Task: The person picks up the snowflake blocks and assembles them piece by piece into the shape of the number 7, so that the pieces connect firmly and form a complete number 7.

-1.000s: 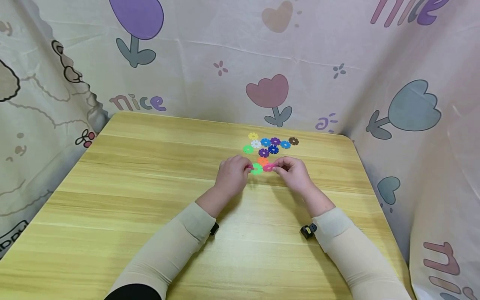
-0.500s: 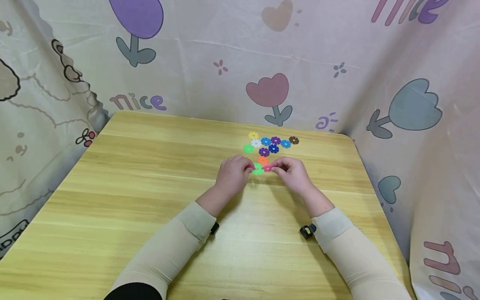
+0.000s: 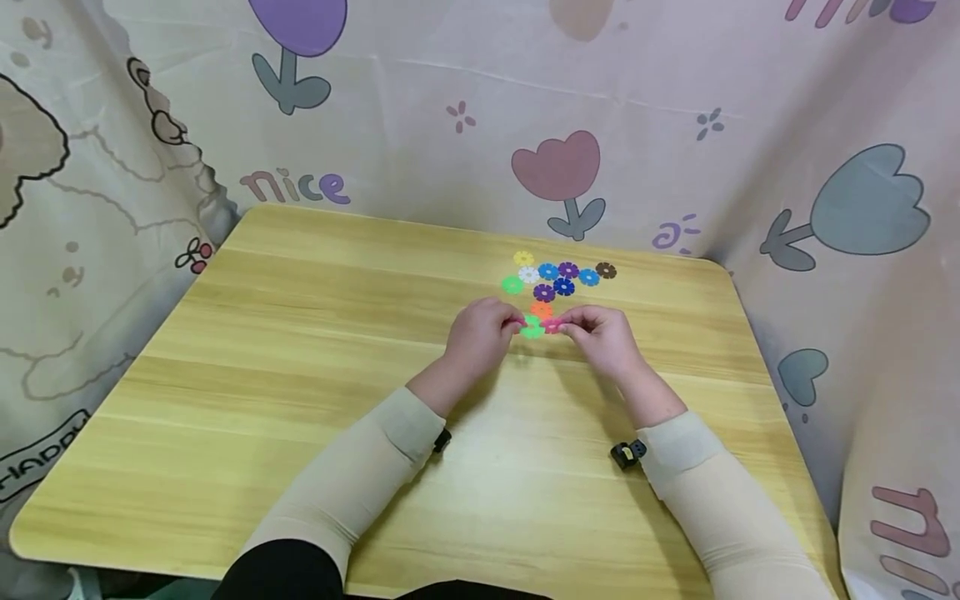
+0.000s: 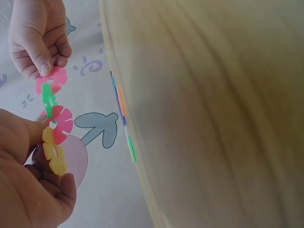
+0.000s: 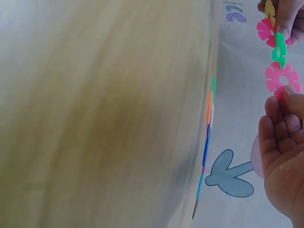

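Observation:
My left hand [image 3: 480, 337] pinches a short chain of slotted plastic snowflake discs above the far part of the table. In the left wrist view the chain runs from a yellow disc [image 4: 56, 159] to a pink disc [image 4: 61, 124], then a green disc [image 4: 49, 99]. Thumb and fingers of my right hand [image 3: 606, 342] pinch a second pink disc [image 5: 280, 76] by its edge. That disc meets the far end of the green one, slot against slot, and the two stand at an angle to each other. Part of the chain is hidden behind the left fingers.
Several loose discs lie flat behind the hands, among them an orange disc [image 3: 542, 309], a green disc [image 3: 513, 285], a dark blue disc [image 3: 564, 286] and a brown disc [image 3: 606, 270]. The wooden table [image 3: 300, 333] ends at a printed cloth [image 3: 420, 167] at the back.
The head view has shifted, so everything sits slightly higher and further right. The right hand's pink disc has tilted and moved closer against the green disc. Both hands keep their hold.

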`<state>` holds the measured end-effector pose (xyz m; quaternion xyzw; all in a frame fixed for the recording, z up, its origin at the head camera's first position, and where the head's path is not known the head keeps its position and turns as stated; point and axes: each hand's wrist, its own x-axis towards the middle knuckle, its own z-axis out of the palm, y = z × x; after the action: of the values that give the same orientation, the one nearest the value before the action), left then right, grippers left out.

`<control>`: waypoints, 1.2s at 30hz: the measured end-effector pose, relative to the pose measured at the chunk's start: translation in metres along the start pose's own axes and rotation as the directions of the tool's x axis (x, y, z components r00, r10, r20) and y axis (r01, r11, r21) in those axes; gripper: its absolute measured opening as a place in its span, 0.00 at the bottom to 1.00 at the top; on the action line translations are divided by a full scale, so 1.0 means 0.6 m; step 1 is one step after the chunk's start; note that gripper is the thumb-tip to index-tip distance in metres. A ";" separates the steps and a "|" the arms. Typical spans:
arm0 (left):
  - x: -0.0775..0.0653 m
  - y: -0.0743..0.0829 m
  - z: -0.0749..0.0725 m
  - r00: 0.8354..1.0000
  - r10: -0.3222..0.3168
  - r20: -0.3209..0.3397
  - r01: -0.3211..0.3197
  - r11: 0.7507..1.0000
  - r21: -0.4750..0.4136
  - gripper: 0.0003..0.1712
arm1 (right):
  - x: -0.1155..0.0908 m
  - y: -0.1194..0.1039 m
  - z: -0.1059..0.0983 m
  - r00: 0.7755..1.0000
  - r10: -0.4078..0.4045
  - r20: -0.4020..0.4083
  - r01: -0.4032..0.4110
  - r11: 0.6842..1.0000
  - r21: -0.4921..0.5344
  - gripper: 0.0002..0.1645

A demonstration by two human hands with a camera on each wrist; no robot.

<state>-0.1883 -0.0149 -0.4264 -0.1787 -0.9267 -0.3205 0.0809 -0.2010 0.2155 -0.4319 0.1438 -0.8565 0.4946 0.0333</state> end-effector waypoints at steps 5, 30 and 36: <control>0.002 0.001 0.000 1.000 -0.002 -0.013 0.002 1.000 -0.003 0.07 | 0.003 -0.003 -0.002 1.000 0.017 0.007 -0.018 0.999 0.030 0.03; 0.000 0.006 0.000 0.998 0.008 -0.057 -0.009 1.000 -0.022 0.06 | 0.002 -0.009 0.004 1.000 0.004 -0.022 -0.004 1.000 0.023 0.04; 0.003 0.011 -0.003 0.999 0.001 -0.033 0.000 1.000 0.019 0.07 | 0.002 -0.013 0.008 1.000 -0.006 -0.013 0.006 1.000 0.005 0.04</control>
<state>-0.1873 -0.0105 -0.4208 -0.1728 -0.9282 -0.3147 0.0978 -0.1995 0.2078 -0.4278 0.1430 -0.8546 0.4976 0.0400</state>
